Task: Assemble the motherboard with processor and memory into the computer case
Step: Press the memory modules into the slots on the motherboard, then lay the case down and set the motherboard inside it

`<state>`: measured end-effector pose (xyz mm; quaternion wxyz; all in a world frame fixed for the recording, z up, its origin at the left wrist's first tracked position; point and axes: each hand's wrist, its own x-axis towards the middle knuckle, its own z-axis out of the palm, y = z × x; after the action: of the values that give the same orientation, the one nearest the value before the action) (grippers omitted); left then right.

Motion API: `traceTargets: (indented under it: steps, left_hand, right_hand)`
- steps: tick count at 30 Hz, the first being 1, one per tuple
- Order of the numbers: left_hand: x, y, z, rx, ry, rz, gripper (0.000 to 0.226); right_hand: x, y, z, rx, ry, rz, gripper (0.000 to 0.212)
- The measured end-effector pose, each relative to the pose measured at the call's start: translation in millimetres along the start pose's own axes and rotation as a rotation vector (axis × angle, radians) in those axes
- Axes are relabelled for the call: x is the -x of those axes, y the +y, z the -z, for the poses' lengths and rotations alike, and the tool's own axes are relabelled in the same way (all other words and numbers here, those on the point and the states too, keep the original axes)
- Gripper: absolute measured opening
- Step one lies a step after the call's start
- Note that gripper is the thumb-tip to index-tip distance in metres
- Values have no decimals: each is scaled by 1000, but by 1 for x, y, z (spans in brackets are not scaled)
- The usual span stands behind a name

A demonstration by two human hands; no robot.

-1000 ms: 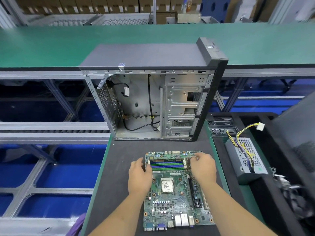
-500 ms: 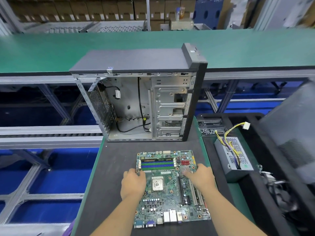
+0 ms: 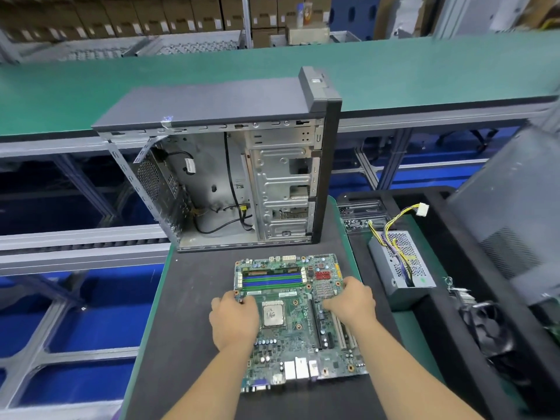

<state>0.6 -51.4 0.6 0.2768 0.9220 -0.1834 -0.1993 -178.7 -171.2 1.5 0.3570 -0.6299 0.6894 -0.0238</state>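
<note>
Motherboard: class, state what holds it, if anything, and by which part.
Both hands grip the motherboard: left hand at its left edge, right hand at its right edge.

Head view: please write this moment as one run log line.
motherboard flat on mat, outside computer case | left hand and right hand on motherboard | processor seated

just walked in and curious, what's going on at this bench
A person is building a PC. Both hands are on a motherboard lying flat on the dark mat: the left hand at its left edge, the right hand near its right side, fingers curled over the board. The processor and a memory stick are already fitted. The open computer case stands just behind, without a board. A power supply waits to the right.
</note>
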Motion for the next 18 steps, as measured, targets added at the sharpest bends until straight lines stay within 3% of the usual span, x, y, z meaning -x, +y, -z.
traceTargets:
  steps: [8, 12, 18]
  left_hand:
    - [44, 91, -24, 274, 24, -175, 41]
    - [80, 126, -50, 374, -124, -270, 44]
    - [117, 133, -99, 371, -476, -347, 50]
  right_hand:
    - [-20, 29, 97, -146, 235, 3, 74]
    - [-36, 75, 143, -206, 354, -78, 77]
    - [-40, 156, 166, -212, 415, -206, 79]
